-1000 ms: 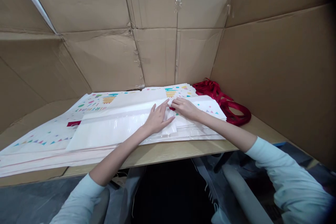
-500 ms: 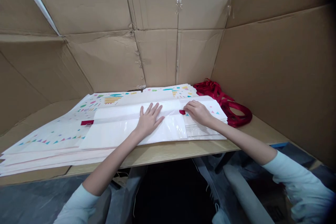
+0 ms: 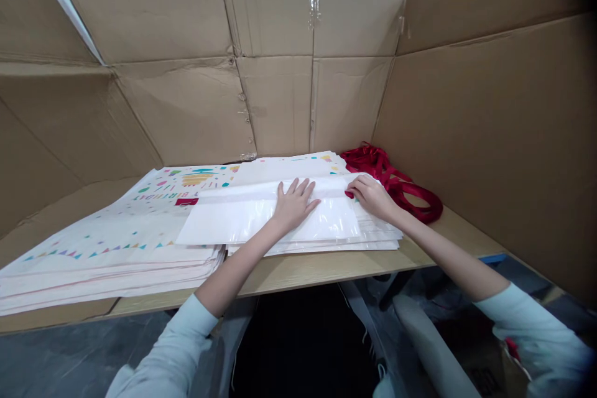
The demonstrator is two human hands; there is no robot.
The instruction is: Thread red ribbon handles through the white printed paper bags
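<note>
A white, glossy folded sheet [image 3: 247, 217] lies across the right-hand stack, its left end reaching over the left stack. My left hand [image 3: 295, 205] rests flat on it with fingers spread. At the sheet's right end, my right hand [image 3: 372, 196] pinches a small red ribbon end [image 3: 349, 194]. Another red ribbon end [image 3: 186, 202] sticks out from the sheet's left end. Whether the two ends belong to one ribbon is hidden under the sheet's fold.
Printed white sheets with coloured shapes [image 3: 116, 230] are piled on the left. Behind my right hand lies a heap of red ribbons [image 3: 415, 199]. Cardboard walls [image 3: 280, 99] enclose the back and sides. The wooden table edge [image 3: 298, 267] runs along the front.
The glossy sheet has slid to the right, along with both red ribbon ends. Both hands have moved right with it, the left still flat and the right still pinching.
</note>
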